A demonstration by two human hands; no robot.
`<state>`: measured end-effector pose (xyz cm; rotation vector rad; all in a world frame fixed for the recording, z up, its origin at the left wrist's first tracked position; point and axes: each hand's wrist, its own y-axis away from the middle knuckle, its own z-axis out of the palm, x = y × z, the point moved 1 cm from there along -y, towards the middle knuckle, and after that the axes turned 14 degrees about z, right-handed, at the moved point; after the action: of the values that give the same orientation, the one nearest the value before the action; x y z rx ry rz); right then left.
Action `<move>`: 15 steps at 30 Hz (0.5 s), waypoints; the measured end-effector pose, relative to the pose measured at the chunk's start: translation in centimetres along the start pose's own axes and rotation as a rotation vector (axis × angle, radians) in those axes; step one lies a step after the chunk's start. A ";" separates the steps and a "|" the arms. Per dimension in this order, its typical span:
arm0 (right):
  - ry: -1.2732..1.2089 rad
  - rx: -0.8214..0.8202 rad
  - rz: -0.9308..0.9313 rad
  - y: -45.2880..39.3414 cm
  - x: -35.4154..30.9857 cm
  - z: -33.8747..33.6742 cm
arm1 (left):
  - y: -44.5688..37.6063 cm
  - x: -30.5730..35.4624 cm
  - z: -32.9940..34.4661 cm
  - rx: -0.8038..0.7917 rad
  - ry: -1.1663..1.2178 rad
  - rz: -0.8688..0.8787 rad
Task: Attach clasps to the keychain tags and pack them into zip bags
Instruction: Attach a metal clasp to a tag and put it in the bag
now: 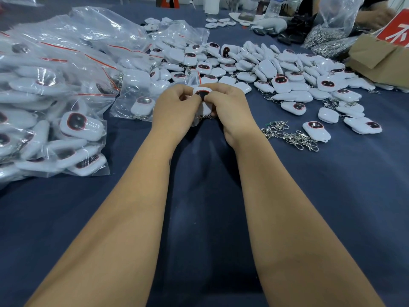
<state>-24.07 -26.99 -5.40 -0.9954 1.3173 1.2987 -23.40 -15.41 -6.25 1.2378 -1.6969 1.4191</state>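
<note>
One view, from the head camera, covers the scene. Both hands meet over the blue-covered bench [332,196], clamped on a single white keychain tag [201,94]: the left hand [174,107] curls round its left side and the right hand [228,105] pinches its right edge. The tag sits between the fingertips, dark face up, just clear of the cloth. A chain appears to hang below it, though whether the clasp is seated cannot be told.

Risk, as a judgement: the clasp may slip off half-latched, since the fingers hide the joint. Loose clasps [290,135] lie near the right hand; unpacked tags [287,85] lie beyond, filled zip bags [55,96] to the left.
</note>
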 end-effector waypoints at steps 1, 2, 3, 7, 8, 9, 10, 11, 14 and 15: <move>-0.010 -0.005 0.000 0.1 -0.1 0.0 | 0.0 0.0 0.0 -0.001 -0.008 0.005; -0.019 -0.012 0.000 0.1 -0.1 0.0 | 0.0 -0.1 0.0 -0.005 -0.019 0.009; -0.029 -0.020 0.002 0.2 -0.1 0.0 | -0.1 -0.1 0.0 -0.008 -0.031 0.014; -0.044 -0.039 0.008 0.4 -0.2 0.1 | -0.2 -0.3 0.1 -0.004 -0.084 0.039; -0.044 -0.036 0.011 0.4 -0.2 0.1 | -0.2 -0.3 0.1 -0.002 -0.103 0.048; -0.043 -0.033 0.014 0.4 -0.2 0.2 | -0.2 -0.2 0.1 0.000 -0.121 0.058; -0.040 -0.027 0.015 0.3 -0.2 0.2 | -0.3 -0.2 0.0 0.004 -0.134 0.067; -0.030 -0.019 0.016 0.3 -0.2 0.3 | -0.3 -0.2 0.0 0.008 -0.143 0.073; 0.019 0.011 0.019 0.0 -0.1 0.1 | -0.3 -0.3 0.1 0.009 -0.158 0.079; 0.031 0.018 0.019 -0.1 0.0 0.1 | -0.3 -0.3 0.1 0.009 -0.162 0.079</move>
<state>-23.98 -26.89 -5.38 -0.9960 1.3624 1.2877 -23.04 -15.43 -6.46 1.3348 -1.8681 1.4055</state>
